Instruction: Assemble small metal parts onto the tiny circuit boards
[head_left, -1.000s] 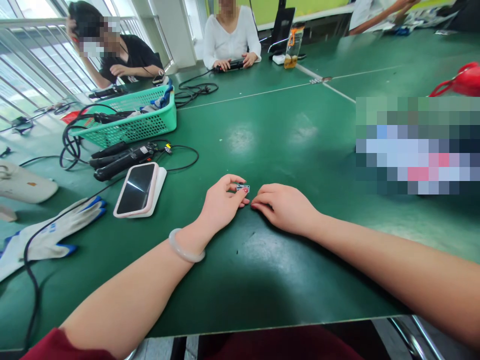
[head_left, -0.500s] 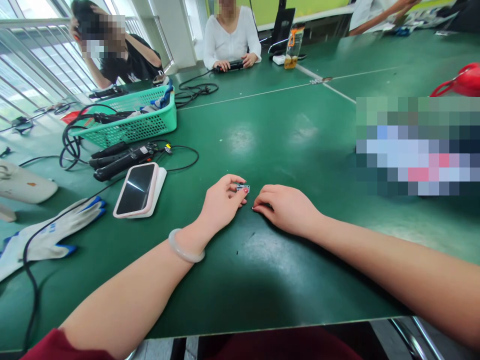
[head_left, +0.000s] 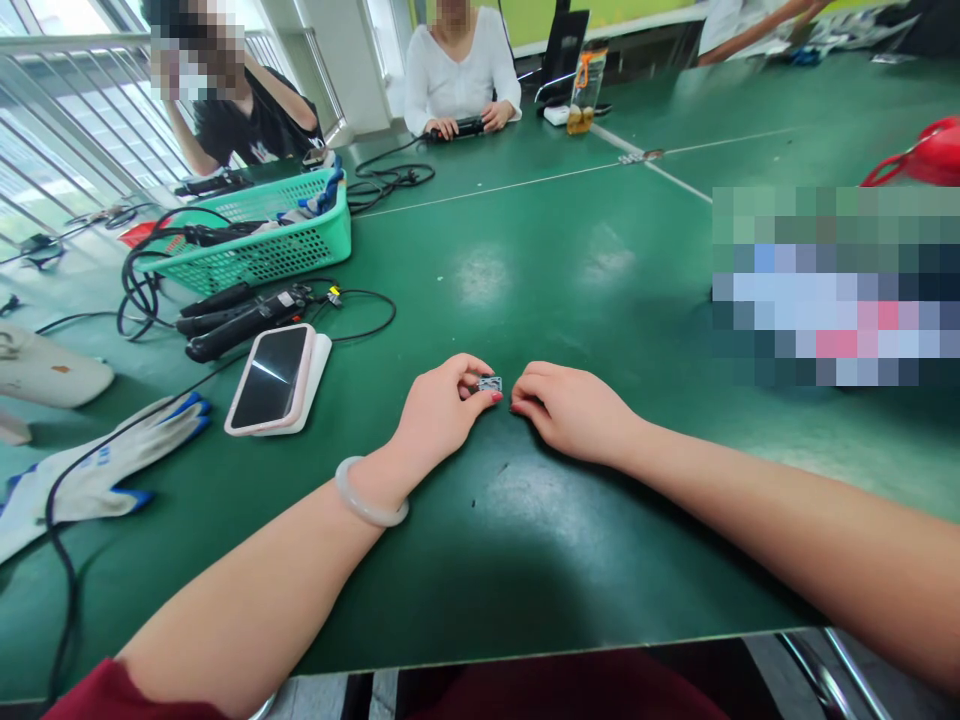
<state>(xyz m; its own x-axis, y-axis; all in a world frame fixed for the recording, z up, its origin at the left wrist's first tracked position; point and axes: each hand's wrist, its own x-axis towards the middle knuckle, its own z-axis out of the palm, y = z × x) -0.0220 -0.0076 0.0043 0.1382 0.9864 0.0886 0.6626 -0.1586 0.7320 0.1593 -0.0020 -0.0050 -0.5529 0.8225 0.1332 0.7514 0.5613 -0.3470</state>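
My left hand (head_left: 441, 400) pinches a small, flat, rectangular piece (head_left: 490, 384) between thumb and fingers. It looks pale and metallic with dark gaps, but is too small to name. Just to its right is my right hand (head_left: 574, 408), its thumb and fingertips pressed together above the table. A tiny dark speck shows at those fingertips; I cannot make out what it is. A narrow gap separates the two hands. Under them lies the green tabletop (head_left: 517, 560), with a small dark bit (head_left: 473, 503) on it nearer to me.
On the left are a phone (head_left: 271, 378) on a white object, black corded tools (head_left: 244, 318), a green basket (head_left: 262, 240) and a white-and-blue glove (head_left: 124, 455). A bottle (head_left: 586, 92) stands farther back. Co-workers sit across the table, one in a white top (head_left: 461, 70). A blurred-out area is at right.
My left thumb has shifted, and more of the small rectangular piece shows. My right hand has moved slightly up and to the right, its fingers still pinched.
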